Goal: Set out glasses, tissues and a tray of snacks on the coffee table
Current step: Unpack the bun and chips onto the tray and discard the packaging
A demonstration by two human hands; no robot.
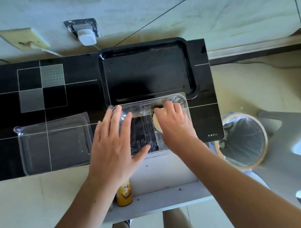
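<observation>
**Head view: thin clear snack box, pale pastry, bare tray behind**

Head camera looks down on a black glass coffee table [60, 145]. At its near edge sits a clear plastic snack container [146, 118], divided into compartments, with its separate clear lid [54, 142] lying flat just to the left. Behind the container, touching or nearly touching its far rim, is the black tray [147, 73], with nothing on it.

The left hand [115, 136] lies flat on the container's left side, fingers straight and spread, pressing it steady. The right hand [173, 124] reaches into the right compartment, fingers curled over a pale round pastry [156, 121]; it appears to be gripping it, though the contact underneath is hidden.

Judged by looks, the container is light, flimsy and slick on the glass (hence the steadying palm), and would buckle if squeezed at mid-wall; its stiffer rim or corners are the better hold. The pastry looks soft and crumbly, so a wide, gentle grip under its edge suits it. The tray seems rigid; its raised side rims offer the grip.

A yellow can [124, 194] stands on a lower shelf, a lined bin [241, 137] to the right.
</observation>
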